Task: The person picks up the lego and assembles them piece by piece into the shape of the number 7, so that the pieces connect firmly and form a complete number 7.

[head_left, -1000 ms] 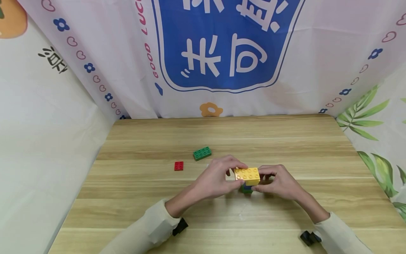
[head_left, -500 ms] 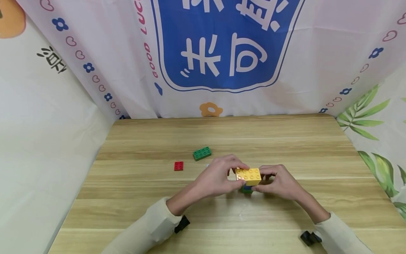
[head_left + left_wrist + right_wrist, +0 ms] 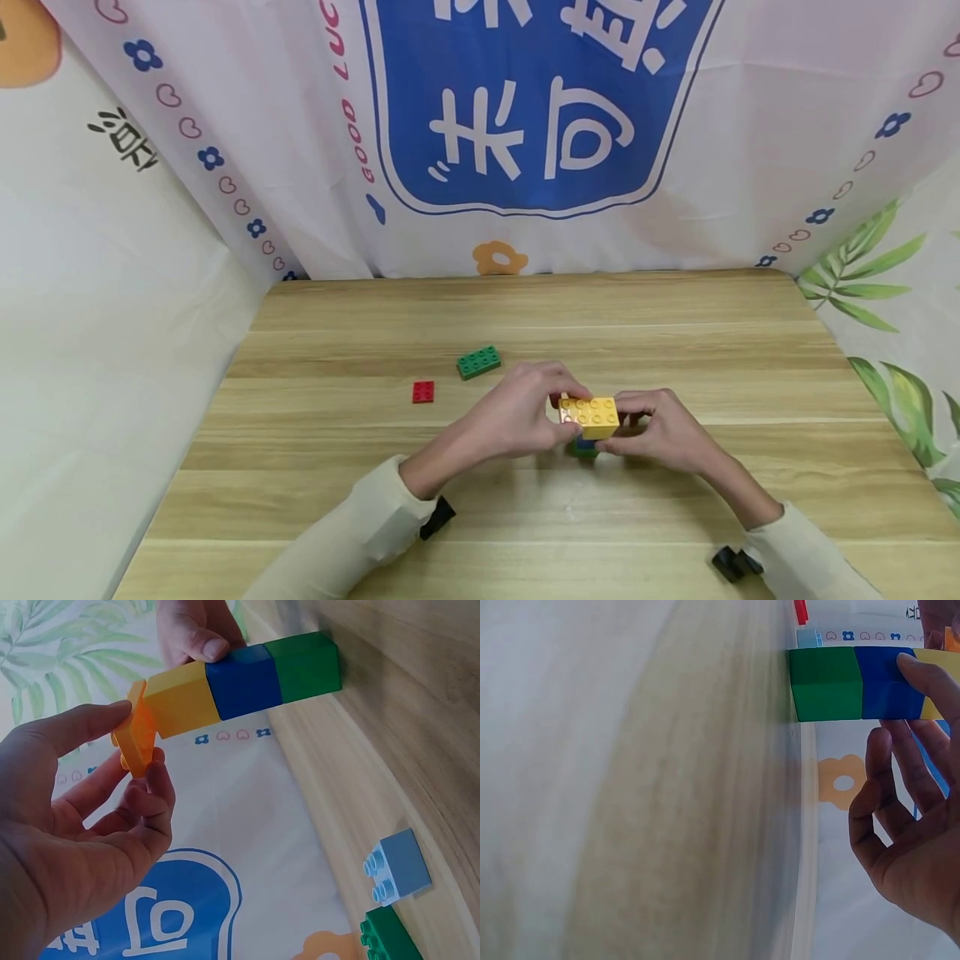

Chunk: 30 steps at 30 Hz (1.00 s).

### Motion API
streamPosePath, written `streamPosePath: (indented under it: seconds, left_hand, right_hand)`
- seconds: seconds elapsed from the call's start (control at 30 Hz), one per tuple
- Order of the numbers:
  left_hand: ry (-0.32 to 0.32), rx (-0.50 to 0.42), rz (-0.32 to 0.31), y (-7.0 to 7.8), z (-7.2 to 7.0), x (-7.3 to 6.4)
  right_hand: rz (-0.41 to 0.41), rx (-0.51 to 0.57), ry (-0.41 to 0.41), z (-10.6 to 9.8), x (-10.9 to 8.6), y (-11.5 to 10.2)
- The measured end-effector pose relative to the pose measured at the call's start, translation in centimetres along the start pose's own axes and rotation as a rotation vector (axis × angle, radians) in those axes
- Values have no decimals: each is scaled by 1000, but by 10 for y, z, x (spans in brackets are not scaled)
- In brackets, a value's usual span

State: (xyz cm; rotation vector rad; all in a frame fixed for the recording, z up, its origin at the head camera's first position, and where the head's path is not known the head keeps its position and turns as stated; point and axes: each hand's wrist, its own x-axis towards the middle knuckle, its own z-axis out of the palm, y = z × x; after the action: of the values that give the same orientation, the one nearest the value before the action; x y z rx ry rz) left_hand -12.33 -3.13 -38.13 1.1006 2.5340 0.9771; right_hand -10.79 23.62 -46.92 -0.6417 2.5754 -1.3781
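Note:
A stack of toy building bricks stands on the wooden table: a green brick (image 3: 304, 666) at the bottom, a blue brick (image 3: 244, 681) in the middle, a yellow brick (image 3: 182, 697) above. My left hand (image 3: 517, 412) pinches a thin orange-yellow brick (image 3: 136, 735), studs outward, between thumb and fingers at the top of the stack. It looks slightly tilted against the yellow brick; whether it is joined, I cannot tell. My right hand (image 3: 663, 429) holds the stack around the blue brick, its thumb (image 3: 930, 679) lying across the blue and yellow sides.
To the left on the table (image 3: 337, 467) lie a flat red brick (image 3: 423, 392) and a green eight-stud brick (image 3: 478, 362). A light blue brick (image 3: 403, 866) stands near that green one, hidden behind my left hand in the head view. Printed cloth (image 3: 300, 167) hangs behind the table.
My left hand and the orange-yellow brick have shifted slightly to the right. The right hand has stayed almost still on the stack.

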Motion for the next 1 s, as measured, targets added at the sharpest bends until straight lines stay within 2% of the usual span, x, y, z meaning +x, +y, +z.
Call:
streamPosePath:
  seconds: [0.3, 0.57, 1.0]
  left_hand:
    - [-5, 15, 27, 1, -1, 3]
    - [17, 28, 18, -1, 2, 2]
    - [28, -63, -38, -4, 5, 2]
  right_hand:
    - [4, 1, -1, 0, 0, -2]
    - [-5, -7, -9, 1, 1, -2]
    - [20, -6, -10, 1, 1, -3]
